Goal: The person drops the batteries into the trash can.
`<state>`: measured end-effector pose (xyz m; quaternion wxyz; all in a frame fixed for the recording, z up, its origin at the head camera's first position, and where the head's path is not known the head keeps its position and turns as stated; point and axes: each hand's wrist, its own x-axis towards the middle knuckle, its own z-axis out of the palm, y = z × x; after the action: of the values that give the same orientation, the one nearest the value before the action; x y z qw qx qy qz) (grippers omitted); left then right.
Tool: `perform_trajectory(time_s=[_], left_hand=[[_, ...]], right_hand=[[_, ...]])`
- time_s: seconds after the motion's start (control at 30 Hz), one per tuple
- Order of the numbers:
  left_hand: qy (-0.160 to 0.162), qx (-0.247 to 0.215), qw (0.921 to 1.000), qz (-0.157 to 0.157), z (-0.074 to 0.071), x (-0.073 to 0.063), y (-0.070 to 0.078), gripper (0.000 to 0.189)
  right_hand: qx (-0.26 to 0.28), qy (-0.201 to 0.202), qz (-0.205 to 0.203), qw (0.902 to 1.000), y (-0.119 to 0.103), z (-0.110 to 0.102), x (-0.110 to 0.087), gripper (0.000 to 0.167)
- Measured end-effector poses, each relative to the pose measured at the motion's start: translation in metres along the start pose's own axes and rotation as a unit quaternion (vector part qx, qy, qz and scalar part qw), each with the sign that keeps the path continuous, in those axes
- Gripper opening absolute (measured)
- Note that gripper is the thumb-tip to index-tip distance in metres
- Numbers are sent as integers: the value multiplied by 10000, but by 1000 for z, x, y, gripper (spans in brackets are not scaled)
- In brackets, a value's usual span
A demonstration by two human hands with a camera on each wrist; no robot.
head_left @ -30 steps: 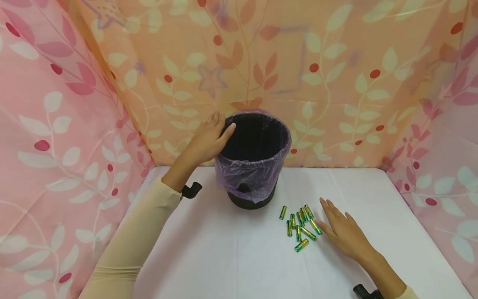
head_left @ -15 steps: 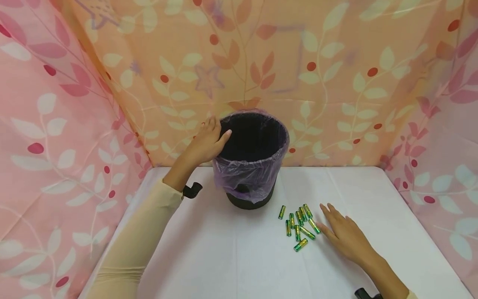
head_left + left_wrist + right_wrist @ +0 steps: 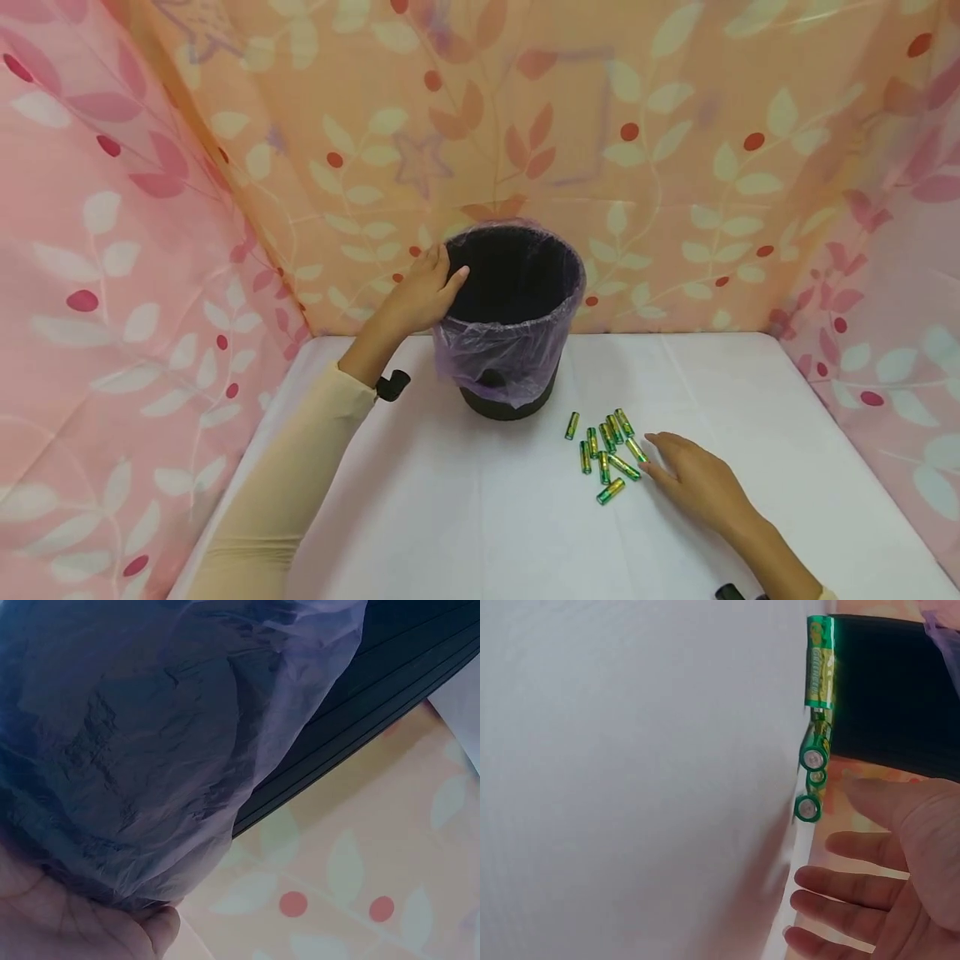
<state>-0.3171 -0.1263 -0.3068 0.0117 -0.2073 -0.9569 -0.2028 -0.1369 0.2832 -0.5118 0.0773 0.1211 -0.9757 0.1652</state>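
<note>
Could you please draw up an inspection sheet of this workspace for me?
Surface: white cloth, faintly creased.
Job's things: black bin with a purple liner folded over its rim; green-and-yellow batteries lie loose in a group beside it.
Clutter: nothing seen.
Hands: left hand holds the bin's rim, thumb over the opening; right hand is beside the batteries, holding none.
Cables: nothing seen.
Surroundings: leaf-patterned hangings, orange behind, pink at the sides.

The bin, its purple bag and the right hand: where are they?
Bin (image 3: 498,410), head view: bare dark base.
Purple bag (image 3: 517,357), head view: front overhang.
Right hand (image 3: 699,483), head view: back of hand.
</note>
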Motion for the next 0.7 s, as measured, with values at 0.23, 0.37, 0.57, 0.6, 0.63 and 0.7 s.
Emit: perform_trajectory(time_s=[0.23, 0.37, 0.57, 0.6, 0.63, 0.7], left_hand=[[20, 80, 9999, -101, -1, 1, 3, 78], [61, 122, 9998, -123, 0, 1, 2, 74], [54, 206, 9996, -184, 1, 2, 2, 68], [55, 233, 9995, -186, 1, 2, 2, 67], [44, 262, 9995, -190, 1, 2, 2, 67], [35, 305, 9993, -191, 1, 2, 2, 67]], right_hand=[[14, 213, 36, 9998, -2, 0, 3, 37], [114, 126, 167, 9997, -3, 2, 3, 27], [157, -29, 231, 9996, -3, 5, 5, 21], [168, -32, 224, 9996, -3, 6, 5, 20], [189, -38, 222, 9996, -3, 6, 5, 20], [196, -42, 219, 9996, -4, 7, 6, 18]])
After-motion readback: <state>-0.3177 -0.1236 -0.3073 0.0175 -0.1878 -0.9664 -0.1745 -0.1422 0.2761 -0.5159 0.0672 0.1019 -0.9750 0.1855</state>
